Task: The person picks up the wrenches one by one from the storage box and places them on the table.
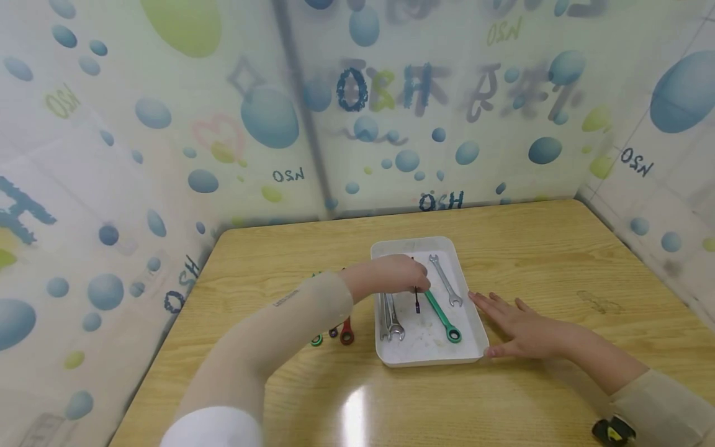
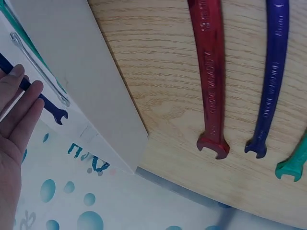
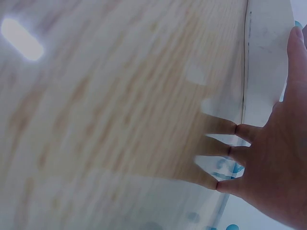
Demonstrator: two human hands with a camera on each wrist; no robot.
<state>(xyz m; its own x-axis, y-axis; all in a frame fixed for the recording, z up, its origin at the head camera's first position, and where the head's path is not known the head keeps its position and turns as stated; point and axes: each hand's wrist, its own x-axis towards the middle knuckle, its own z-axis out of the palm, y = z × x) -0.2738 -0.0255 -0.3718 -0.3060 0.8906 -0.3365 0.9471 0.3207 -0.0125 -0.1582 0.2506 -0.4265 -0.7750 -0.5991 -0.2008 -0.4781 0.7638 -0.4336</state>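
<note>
1. Item: a slim dark-blue metal wrench point(image 2: 53, 109), located within the outline of a shallow white rectangular tray point(image 1: 485, 335). Contact with the tray floor cannot be determined.
2. Grip: the left hand point(image 1: 393, 274) pinches the shank between thumb and fingers, forked end projecting. The right hand point(image 1: 525, 332) holds nothing; its fingers are spread, fingertips on the tabletop beside the tray's right edge.
3. Handling, as judged: light, rigid, not fragile; smooth finish, liable to turn in the fingers. Mid-shank is the sound hold.
4. Adjacent: a green ratchet-ring wrench point(image 1: 441, 313) lies just beside it; a silver open-ended wrench point(image 1: 445, 280) lies further right, two silver wrenches point(image 1: 393, 316) along the left wall.
5. Edges: the raised rim could catch either end on a low sideways move. Room appears best over the tray's near floor.
6. Beyond: red point(image 2: 211, 86), purple point(image 2: 272, 86) and green point(image 2: 293, 165) metal wrenches lie left of the tray on the wood-grain table point(image 1: 530, 236).
</note>
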